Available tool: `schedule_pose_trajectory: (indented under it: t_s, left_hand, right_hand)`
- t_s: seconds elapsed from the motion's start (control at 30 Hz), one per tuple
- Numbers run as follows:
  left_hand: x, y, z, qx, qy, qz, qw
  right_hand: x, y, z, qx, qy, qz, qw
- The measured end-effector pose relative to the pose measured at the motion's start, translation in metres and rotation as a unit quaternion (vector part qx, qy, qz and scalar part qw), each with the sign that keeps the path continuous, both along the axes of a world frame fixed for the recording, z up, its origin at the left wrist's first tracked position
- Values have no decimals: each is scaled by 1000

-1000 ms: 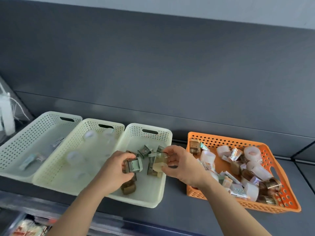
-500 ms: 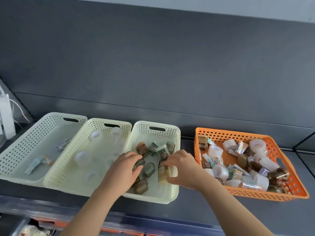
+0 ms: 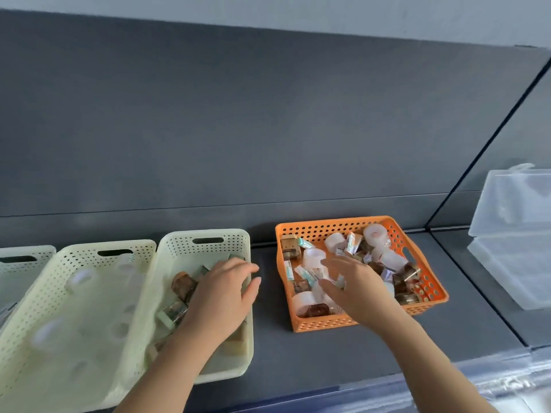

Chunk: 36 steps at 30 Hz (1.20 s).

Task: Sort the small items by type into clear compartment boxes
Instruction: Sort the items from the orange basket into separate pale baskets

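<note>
Right hand (image 3: 354, 286) has swung out of the cream basket and across to the orange perforated plastic basket (image 3: 328, 231), so the next pick is on; its fingers are spread wide over the jumble of small items (image 3: 307, 275), with nothing gripped as far as the blur lets me see; that pile of white tape rolls (image 3: 374, 234), brown-and-gold blocks (image 3: 289, 247) and thin printed packets lies unsorted in the orange basket, which is likely why the hand hovers splayed, choosing; left hand (image 3: 220, 296) hangs over the nearest cream perforated basket (image 3: 205, 234), fingers straight and relaxed, empty, more brown blocks lying below it with their own kind; the middle cream basket (image 3: 110, 247) holds only pale rolls, one type per bin; a third cream basket (image 3: 26, 251) shows just its corner at the left edge; off right, a clear lidded plastic box (image 3: 512, 248) sits on the dark grey shelf (image 3: 298, 368), well apart from both hands.
</note>
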State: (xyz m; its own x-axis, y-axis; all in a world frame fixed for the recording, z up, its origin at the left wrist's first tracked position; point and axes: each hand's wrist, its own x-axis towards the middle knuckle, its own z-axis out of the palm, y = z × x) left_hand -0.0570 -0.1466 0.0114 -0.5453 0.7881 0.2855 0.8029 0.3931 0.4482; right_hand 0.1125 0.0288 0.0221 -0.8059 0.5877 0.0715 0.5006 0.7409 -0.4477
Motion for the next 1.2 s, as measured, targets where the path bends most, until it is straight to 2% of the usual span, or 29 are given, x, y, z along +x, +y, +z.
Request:
schedule_pose_trajectory:
  t_s: [0.13, 0.27, 0.37, 0.47, 0.63, 0.8, 0.9, 1.0, 1.07, 1.2]
  left_hand:
    - [21, 51, 0, -14, -43, -79, 996]
    - [45, 94, -5, -80, -88, -125, 985]
    - [54, 115, -15, -154, -126, -137, 970]
    - [59, 125, -22, -223, -128, -135, 957]
    - [61, 132, -24, -258, -137, -116, 949]
    - [61, 132, -23, -240, -159, -88, 954]
    - [63, 128, -22, -199, -183, -71, 960]
    - [67, 122, -21, -160, -201, -60, 964]
    - [72, 117, -19, -134, -224, -51, 964]
    - [81, 104, -18, -51, -300, -24, 952]
  right_hand:
    - [46, 37, 3, -12, 0, -62, 998]
    - [71, 65, 1, -34, -31, -79, 996]
    - [81, 80, 0, -59, -40, -73, 995]
    - [86, 94, 0, -67, -46, -56, 995]
    - [87, 109, -3, -89, -101, 5, 991]
    - [80, 117, -6, -67, -169, 75, 981]
    - [77, 118, -7, -57, -191, 83, 976]
    - [74, 120, -8, -84, -207, 84, 971]
    - [73, 123, -7, -116, -190, 98, 970]
    - [74, 130, -2, -183, -85, 136, 970]
